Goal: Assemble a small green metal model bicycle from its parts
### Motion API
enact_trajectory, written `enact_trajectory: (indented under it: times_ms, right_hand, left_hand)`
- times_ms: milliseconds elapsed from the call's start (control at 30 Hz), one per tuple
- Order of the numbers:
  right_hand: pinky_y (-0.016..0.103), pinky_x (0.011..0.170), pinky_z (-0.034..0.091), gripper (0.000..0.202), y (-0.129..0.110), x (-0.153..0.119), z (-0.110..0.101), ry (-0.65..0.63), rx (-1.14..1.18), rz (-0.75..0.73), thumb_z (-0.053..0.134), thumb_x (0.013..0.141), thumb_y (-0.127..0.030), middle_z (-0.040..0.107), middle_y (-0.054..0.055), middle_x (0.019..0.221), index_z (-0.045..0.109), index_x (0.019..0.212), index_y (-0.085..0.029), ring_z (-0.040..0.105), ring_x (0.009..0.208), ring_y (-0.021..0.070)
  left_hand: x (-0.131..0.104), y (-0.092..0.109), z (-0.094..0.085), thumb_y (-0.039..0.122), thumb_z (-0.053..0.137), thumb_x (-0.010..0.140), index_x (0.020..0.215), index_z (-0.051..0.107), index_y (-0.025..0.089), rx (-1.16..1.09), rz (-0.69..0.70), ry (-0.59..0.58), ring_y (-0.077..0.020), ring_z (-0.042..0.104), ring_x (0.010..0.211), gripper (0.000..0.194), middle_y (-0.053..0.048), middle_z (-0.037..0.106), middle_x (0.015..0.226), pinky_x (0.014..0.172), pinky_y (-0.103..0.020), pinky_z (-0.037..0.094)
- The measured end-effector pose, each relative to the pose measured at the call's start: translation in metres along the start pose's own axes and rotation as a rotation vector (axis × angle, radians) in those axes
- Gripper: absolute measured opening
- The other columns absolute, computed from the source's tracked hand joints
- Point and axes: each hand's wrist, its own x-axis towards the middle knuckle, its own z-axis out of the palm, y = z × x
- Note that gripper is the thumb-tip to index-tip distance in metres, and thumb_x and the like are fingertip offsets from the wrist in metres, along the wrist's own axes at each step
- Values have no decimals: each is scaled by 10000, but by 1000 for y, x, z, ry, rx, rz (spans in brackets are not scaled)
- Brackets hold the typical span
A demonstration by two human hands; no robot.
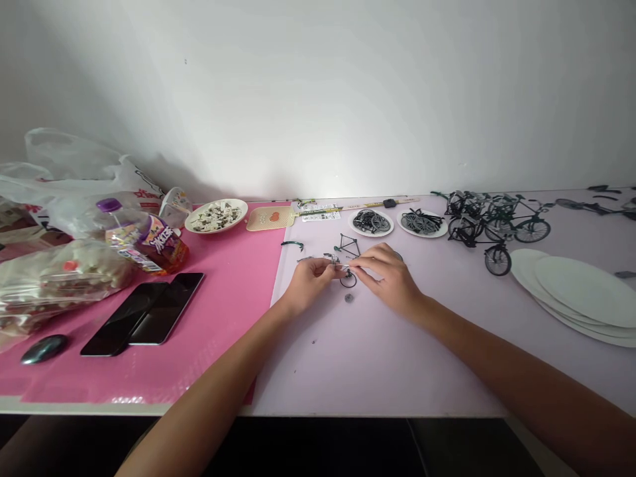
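My left hand (309, 281) and my right hand (390, 275) meet over the table, fingers of both pinched together. Between their fingertips runs a thin pale rod (346, 265), too small to name more exactly. Just below it lies a small black wheel ring (348, 279), and nearer to me a small grey disc (349, 298). Behind the fingers is a dark toy bicycle frame (349, 246). Small greyish parts (330, 257) show above my left fingertips, partly hidden. A green curved piece (292, 245) lies to the left.
Two plates of dark bicycle parts (371, 231) stand at the back, with several toy bicycles (497, 218) and stacked white plates (586, 291) at right. On the pink mat (228, 311) are two phones (166, 308), a drink bottle (144, 242) and a plate of pale pieces (217, 230).
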Motion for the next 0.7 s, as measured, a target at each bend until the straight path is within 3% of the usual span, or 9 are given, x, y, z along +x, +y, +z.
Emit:
enact_trajectory:
  times_ms: [433, 700]
  right_hand:
    - [425, 779, 557, 182, 4, -2, 3, -2, -27, -40, 672, 966, -156, 729, 30, 850, 775, 1021, -296, 633, 810, 229]
    - [426, 792, 560, 170, 2, 2, 0, 1, -18, 31, 639, 997, -214, 733, 47, 872, 778, 1050, -296, 634, 848, 241]
  left_hand:
    - [1, -3, -1, 366, 619, 915, 974, 759, 154, 93, 26, 34, -303, 763, 1105, 260, -119, 827, 1065, 969, -395, 573]
    - [4, -8, -4, 513, 639, 935, 1038, 778, 158, 50, 98, -57, -301, 730, 1175, 394, -109, 813, 1133, 1026, -390, 536]
